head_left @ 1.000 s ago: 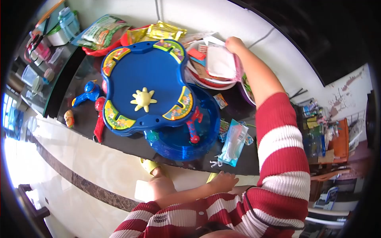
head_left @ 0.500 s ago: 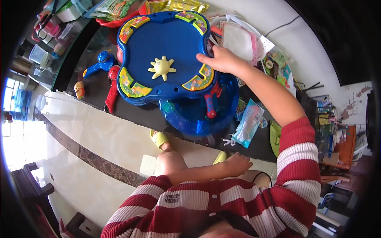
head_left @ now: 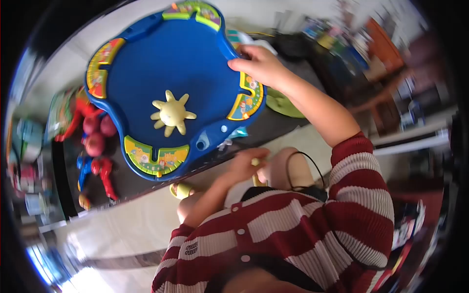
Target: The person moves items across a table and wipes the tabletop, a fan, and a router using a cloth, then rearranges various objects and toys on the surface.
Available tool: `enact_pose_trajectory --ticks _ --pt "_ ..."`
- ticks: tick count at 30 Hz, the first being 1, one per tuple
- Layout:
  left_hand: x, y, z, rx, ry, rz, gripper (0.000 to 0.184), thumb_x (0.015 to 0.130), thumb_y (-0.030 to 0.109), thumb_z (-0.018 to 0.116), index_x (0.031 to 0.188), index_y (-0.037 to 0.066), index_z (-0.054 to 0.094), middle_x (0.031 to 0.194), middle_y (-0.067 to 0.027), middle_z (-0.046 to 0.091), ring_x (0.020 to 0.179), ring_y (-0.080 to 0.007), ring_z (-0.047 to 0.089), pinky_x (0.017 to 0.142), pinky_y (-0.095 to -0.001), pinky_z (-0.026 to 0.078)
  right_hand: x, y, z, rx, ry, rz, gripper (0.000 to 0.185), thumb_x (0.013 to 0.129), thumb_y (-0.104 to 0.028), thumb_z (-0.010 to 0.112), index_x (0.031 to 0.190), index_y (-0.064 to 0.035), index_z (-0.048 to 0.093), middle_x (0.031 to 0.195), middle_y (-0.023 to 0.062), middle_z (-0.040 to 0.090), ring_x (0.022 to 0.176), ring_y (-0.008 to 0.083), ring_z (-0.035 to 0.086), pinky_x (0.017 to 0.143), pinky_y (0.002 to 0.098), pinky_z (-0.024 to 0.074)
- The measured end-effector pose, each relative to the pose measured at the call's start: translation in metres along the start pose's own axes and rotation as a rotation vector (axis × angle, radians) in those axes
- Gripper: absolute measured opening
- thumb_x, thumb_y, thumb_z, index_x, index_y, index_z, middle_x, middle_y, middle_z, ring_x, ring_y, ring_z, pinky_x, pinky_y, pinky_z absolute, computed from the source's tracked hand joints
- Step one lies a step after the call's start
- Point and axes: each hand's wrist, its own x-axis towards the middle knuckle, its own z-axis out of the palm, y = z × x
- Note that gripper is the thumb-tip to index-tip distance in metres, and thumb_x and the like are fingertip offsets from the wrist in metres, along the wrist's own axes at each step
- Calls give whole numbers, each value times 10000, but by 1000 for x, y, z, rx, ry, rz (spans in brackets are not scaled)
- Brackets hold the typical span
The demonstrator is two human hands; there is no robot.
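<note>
A blue four-lobed toy game board (head_left: 146,63) with colourful slotted corner panels fills the upper middle of my view. At its middle lies a pale yellow knob (head_left: 172,114) with several rounded arms. My right hand (head_left: 258,64) is closed on the board's right rim, thumb on top and the fingers partly hidden beyond the edge. Below the board, near my lap, my left hand (head_left: 246,165) is curled around a small pale yellow piece (head_left: 255,161), blurred and only partly visible.
The dark table (head_left: 132,195) runs under the board. Pink round items (head_left: 94,132), a red toy piece (head_left: 103,176) and a blue toy piece (head_left: 84,168) lie to its left. A green item (head_left: 284,104) is at right. A yellow-green slipper (head_left: 181,190) is on the floor.
My view has turned, and the board looks larger and nearer, rotated with my right hand still on its rim. My left hand has come up from my lap, and a small pale yellow piece shows in it.
</note>
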Motion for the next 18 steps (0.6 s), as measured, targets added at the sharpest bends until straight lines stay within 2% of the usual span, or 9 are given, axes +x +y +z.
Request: enact_pose_trajectory --ticks 3,4,6,7,9,11,13,15,18 --pt "5 3 -10 -486 101 -281 360 902 217 535 1224 56 538 1202 -109 583 1092 -298 560 915 -441 463 -75 60 -67 -10 98 223 479 714 -421 645 860 34 683 768 138 668 716 189 632 667 326 482" --pt "-1 -22 -5 -441 207 -151 396 921 271 496 1260 68 508 1249 -116 550 1125 -307 535 917 -453 462 -108 72 -82 38 93 278 479 714 -414 646 881 34 685 786 154 674 743 196 644 682 331 486" --pt "-7 -34 -2 -957 341 3 485 941 375 432 1323 76 442 1337 -126 478 1194 -319 480 947 -483 436 -161 90 -99 47 164 340 472 717 -406 641 903 26 683 784 158 672 735 214 652 696 331 490" --pt "-9 -12 -4 -1515 350 20 538 942 423 408 1350 73 406 1378 -131 439 1230 -322 449 975 -503 410 -182 98 -105 54 205 364 480 715 -412 640 916 22 681 783 160 672 732 224 656 698 331 491" --pt "-6 16 1 -1535 311 21 654 911 531 417 1374 73 373 1392 -127 426 1259 -340 414 1035 -531 336 -213 105 -122 -44 197 400 498 707 -427 643 928 17 678 785 163 673 732 238 661 698 330 493" --pt "-7 38 -9 -1386 387 -26 981 749 728 510 1417 44 295 1410 -150 396 1278 -342 393 1066 -495 303 -196 114 -119 -146 150 358 530 691 -462 650 932 9 675 787 166 674 740 257 667 698 330 496" --pt "-28 24 -12 -1320 349 -159 987 731 704 568 1406 33 308 1398 -149 411 1263 -332 414 1056 -473 325 -198 125 -123 -130 103 344 518 693 -456 658 920 8 674 785 158 675 738 251 667 692 331 496" --pt "-36 42 -10 -1100 387 -273 891 714 502 729 1369 21 362 1334 -154 481 1192 -335 490 1016 -471 384 -196 130 -122 -92 97 325 519 692 -452 680 916 16 673 789 152 675 727 238 665 684 324 500" --pt "-27 63 -11 -945 426 -269 710 737 288 739 1299 -9 425 1223 -163 558 1102 -304 560 967 -422 442 -173 147 -115 -23 45 277 566 713 -498 678 922 29 666 781 142 673 718 218 661 671 309 497"
